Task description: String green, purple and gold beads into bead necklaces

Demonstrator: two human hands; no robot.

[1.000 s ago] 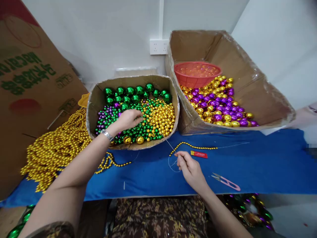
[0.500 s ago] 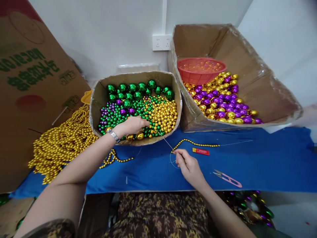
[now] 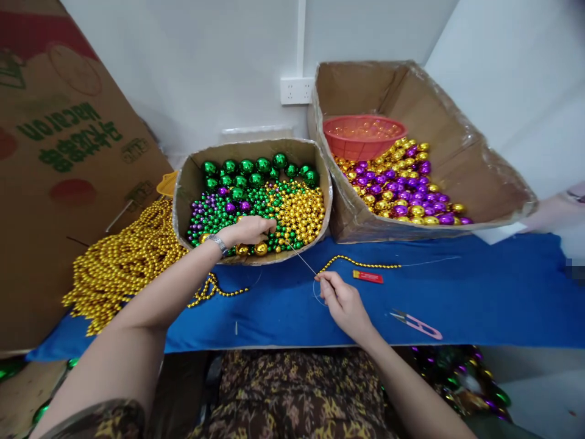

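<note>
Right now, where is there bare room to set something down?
The widest bare stretch of blue cloth lies right of the scissors, in front of the big box. A smaller one lies between the white sliver and the right hand. Crowded: the left end, under the gold bead pile, and the bead box around the left hand.

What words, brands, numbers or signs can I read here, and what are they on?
"Macaron": green and upside down, on the large cardboard box at the left.
Green characters below that word, also upside down: too blurred to quote.
Small green marks on the same box: too small to read.
Faint print on the red item with a yellow end: too small to read.
I can make out no numbers.
</note>
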